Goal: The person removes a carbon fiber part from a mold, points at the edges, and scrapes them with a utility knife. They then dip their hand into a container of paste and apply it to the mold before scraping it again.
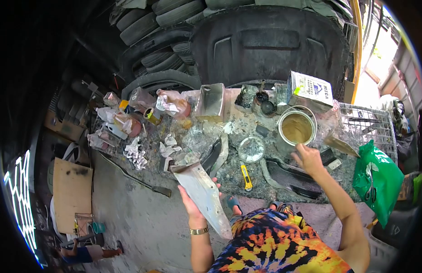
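My left hand (191, 203) is closed around a grey, tapered metal panel (199, 191), held tilted in front of the bench. Some pale putty-like stuff sits at the panel's upper end. My right hand (307, 158) is at the near rim of an open round can (296, 128) with a tan paste inside. Its fingers are curled, and whatever they hold is hidden. Left of the can lies a round, smeared lid (251, 150). Nearer me is a yellow utility knife (246, 177). A black curved part (290, 177) lies below my right hand.
A rectangular tin (310, 92) stands behind the can. A green plastic bag (378, 179) with scissors (370, 183) hangs at the right. Bottles (174, 103), an open metal box (211, 102) and crumpled paper (135, 154) occupy the left bench. Another person (85, 253) is at the lower left.
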A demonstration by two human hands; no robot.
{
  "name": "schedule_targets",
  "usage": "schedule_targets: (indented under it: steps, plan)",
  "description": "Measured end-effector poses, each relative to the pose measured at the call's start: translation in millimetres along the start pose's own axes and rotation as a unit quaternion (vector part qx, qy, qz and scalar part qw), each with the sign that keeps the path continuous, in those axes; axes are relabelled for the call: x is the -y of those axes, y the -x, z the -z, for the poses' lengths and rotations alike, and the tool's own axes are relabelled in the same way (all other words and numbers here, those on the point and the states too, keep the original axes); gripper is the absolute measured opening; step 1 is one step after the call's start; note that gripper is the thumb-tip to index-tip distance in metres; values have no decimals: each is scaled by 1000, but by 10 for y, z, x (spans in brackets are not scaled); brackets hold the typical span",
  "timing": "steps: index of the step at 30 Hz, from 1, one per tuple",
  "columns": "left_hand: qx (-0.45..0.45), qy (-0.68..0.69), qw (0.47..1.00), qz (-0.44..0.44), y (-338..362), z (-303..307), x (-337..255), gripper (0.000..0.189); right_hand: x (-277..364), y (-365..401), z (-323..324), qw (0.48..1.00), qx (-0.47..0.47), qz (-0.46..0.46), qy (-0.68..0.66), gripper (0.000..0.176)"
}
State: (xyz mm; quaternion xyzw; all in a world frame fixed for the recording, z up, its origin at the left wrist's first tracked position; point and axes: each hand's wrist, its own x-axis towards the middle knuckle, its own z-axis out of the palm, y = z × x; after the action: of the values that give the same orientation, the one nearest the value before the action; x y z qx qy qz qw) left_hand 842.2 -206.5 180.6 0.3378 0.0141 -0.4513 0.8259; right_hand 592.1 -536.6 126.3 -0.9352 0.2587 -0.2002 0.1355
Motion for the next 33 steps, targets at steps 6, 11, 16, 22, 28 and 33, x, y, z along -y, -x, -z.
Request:
schedule_targets:
  steps: [6, 11, 16, 22, 28, 33]
  plan:
    - [48, 29, 998, 14, -212, 202, -284, 96, 1252, 81, -857, 976, 180, -85, -88, 31]
    - [46, 74, 995, 42, -292, 377, -557, 95, 1436, 62, -2093, 964, 212, -156, -24, 36]
    - [40, 52, 996, 55, -380, 637, -850, 94, 1432, 130, -2556, 945, 232, -231, 24, 61]
    - [44, 91, 991, 92, -586, 1030, -1046, 94, 1650, 91, -2730, 941, 177, -288, -2, 55]
    - [73, 107, 982, 137, -709, 1117, -1170, 92, 1778, 252, -2480, 932, 104, -330, -105, 38]
    - [119, 93, 978, 145, -816, 1101, -1208, 91, 2636, 39, -1238, 913, 111, -253, -300, 41]
